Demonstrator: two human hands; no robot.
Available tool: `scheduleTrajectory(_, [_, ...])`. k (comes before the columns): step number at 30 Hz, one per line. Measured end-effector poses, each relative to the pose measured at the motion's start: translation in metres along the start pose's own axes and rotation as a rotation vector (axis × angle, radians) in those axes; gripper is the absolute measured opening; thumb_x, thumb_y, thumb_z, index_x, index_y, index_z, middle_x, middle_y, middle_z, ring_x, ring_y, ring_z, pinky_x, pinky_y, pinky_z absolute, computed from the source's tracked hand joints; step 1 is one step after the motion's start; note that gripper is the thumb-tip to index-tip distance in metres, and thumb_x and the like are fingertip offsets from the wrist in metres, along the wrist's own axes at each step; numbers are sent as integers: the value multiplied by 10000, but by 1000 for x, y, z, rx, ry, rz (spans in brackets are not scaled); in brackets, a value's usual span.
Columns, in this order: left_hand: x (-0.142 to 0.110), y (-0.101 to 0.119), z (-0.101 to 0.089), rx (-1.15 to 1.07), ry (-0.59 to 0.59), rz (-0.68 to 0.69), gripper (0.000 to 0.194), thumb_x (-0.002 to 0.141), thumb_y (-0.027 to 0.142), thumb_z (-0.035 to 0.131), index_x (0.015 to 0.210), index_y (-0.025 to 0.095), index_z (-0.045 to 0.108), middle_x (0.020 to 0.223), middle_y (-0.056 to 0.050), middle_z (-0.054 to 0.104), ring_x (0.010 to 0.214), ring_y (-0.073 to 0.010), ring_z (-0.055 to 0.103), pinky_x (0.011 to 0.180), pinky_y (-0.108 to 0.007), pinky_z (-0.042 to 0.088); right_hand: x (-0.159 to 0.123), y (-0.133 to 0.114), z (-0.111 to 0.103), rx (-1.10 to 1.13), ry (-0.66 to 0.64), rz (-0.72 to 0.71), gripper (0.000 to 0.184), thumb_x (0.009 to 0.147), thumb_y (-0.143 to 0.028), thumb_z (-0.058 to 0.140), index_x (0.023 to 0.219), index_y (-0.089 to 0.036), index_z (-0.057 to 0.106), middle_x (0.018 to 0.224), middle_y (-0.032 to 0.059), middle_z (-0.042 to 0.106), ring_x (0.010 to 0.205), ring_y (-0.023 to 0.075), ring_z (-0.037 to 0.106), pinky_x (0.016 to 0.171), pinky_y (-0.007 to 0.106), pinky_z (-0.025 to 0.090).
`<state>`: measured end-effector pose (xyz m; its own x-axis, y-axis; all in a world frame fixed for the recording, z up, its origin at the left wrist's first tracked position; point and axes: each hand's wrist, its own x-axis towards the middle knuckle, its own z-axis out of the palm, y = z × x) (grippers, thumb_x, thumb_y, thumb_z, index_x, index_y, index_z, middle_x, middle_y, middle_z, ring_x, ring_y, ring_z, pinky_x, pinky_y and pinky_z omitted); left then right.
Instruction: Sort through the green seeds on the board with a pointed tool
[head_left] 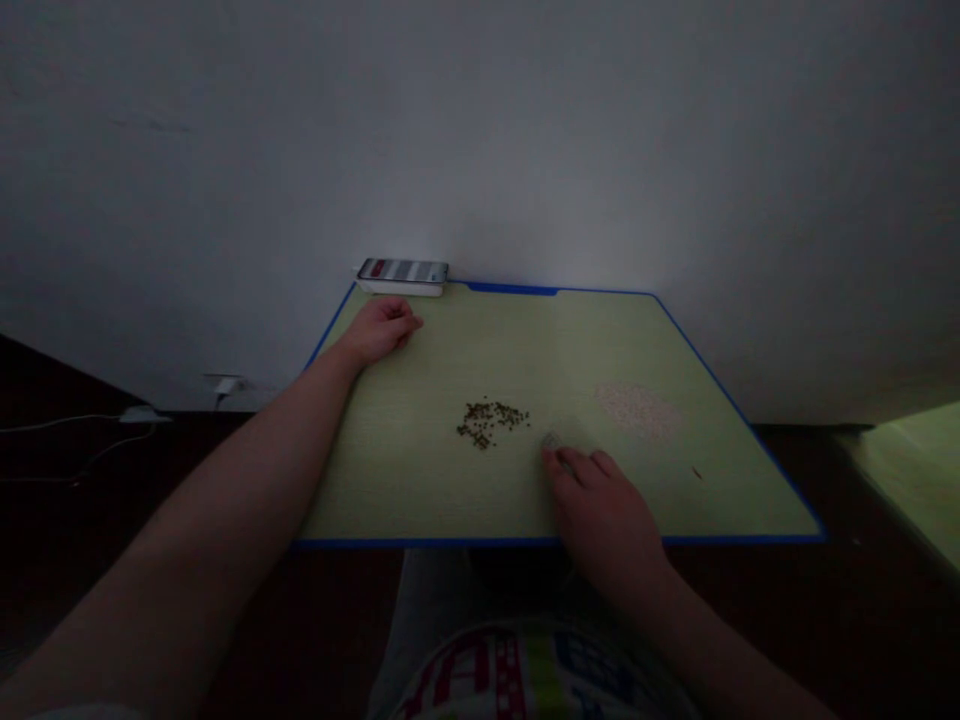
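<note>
My left hand (382,331) rests curled on the far left of a pale green desk (390,480) with a blue edge, and nothing shows in its fingers. A small heap of dark green-brown seeds (491,423) lies mid-desk, between my two hands. My right hand (600,517) lies spread at the front edge, its fingertips at a small pale grey patch (553,441). To its right is a low spread of pale grains (639,410). One brown seed (697,473) sits apart further right.
A phone-like device (403,271) on a white base stands behind the desk's far left corner, against a grey wall (480,130). White cables (75,430) cross the dark floor at left. Another green surface (919,470) shows at the right edge.
</note>
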<state>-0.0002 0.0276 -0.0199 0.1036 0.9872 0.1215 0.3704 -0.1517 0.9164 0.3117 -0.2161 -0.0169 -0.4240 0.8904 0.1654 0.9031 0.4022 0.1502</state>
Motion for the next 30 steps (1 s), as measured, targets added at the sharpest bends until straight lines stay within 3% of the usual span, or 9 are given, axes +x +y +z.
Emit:
scheduleTrajectory(5, [1, -3, 0, -4, -5, -3, 255, 682, 348, 709, 605, 217, 504, 443, 40, 505, 404, -93, 399, 446, -253, 291, 6, -13, -1, 72, 27, -87, 457, 890, 28, 556, 1313, -81, 688, 1189, 175, 749, 957, 257, 676, 852, 358, 596])
scheduleTrajectory(10, [-1, -1, -1, 13, -7, 11, 254, 685, 350, 701, 598, 214, 505, 446, 35, 508, 412, -92, 401, 450, -253, 293, 21, -22, -6, 104, -23, -64, 432, 917, 4, 558, 1327, -71, 671, 1199, 189, 737, 974, 260, 664, 879, 378, 583])
scheduleTrajectory(21, [-3, 4, 2, -29, 5, -15, 244, 678, 327, 710, 597, 212, 510, 444, 35, 508, 402, -89, 413, 443, -244, 295, 6, 12, 2, 4, -11, 34, 431, 914, -9, 530, 1299, -103, 701, 1209, 164, 755, 967, 246, 685, 907, 368, 561])
scheduleTrajectory(30, [-1, 2, 0, -27, -7, 7, 251, 666, 352, 700, 572, 214, 513, 436, 36, 498, 403, -90, 408, 447, -253, 297, 22, 1, 0, 63, -31, -53, 475, 913, 19, 518, 1350, -85, 674, 1230, 165, 753, 999, 237, 681, 930, 357, 549])
